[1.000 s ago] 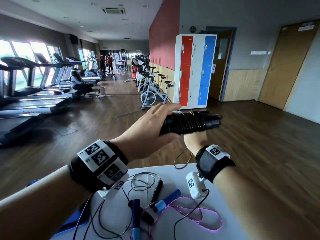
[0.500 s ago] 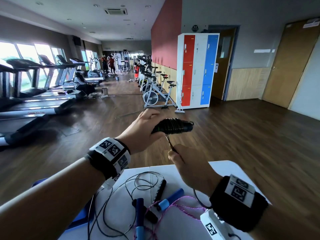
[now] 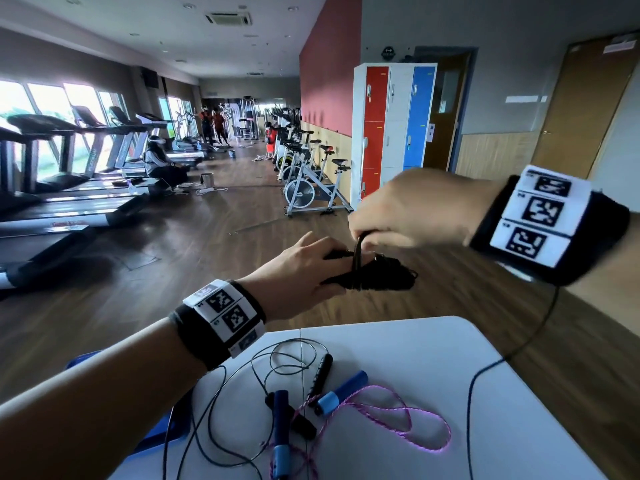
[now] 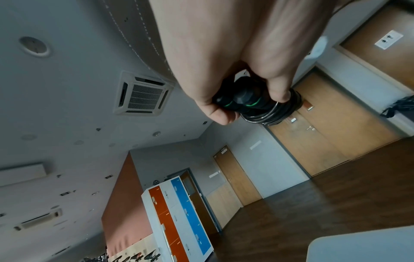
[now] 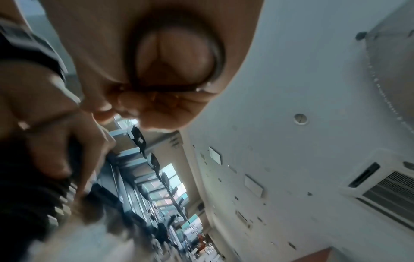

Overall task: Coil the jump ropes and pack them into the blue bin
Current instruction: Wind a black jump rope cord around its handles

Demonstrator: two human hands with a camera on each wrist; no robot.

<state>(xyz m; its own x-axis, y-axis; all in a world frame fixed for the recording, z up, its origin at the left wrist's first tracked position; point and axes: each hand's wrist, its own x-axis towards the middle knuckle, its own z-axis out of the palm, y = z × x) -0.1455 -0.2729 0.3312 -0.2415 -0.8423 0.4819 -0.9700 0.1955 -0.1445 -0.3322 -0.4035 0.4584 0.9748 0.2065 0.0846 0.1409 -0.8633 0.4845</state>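
While I hold it up above the far edge of the surface (image 3: 450, 358), the scene reads so:
Left hand (image 3: 301, 271): my fingers and thumb curl round the black jump rope (image 3: 377, 273), both handles bundled with cord wound about them.
Right hand (image 3: 412, 209): at 1 o'clock of the bundle, pinching a loop of its cord.
Left wrist view: shows green rings on the handles (image 4: 237, 101) and shiny coils, which the head view blurs.
Right wrist view: only the cord looped by my curled fingers (image 5: 170, 51); blurred.
Head view alone: a thin black rope (image 3: 291, 355) and a pink rope (image 3: 408, 424) with blue handles lie loose on the surface at 6 o'clock.
Blue bin (image 3: 166, 424): at 8 o'clock, mostly hidden by my left forearm.
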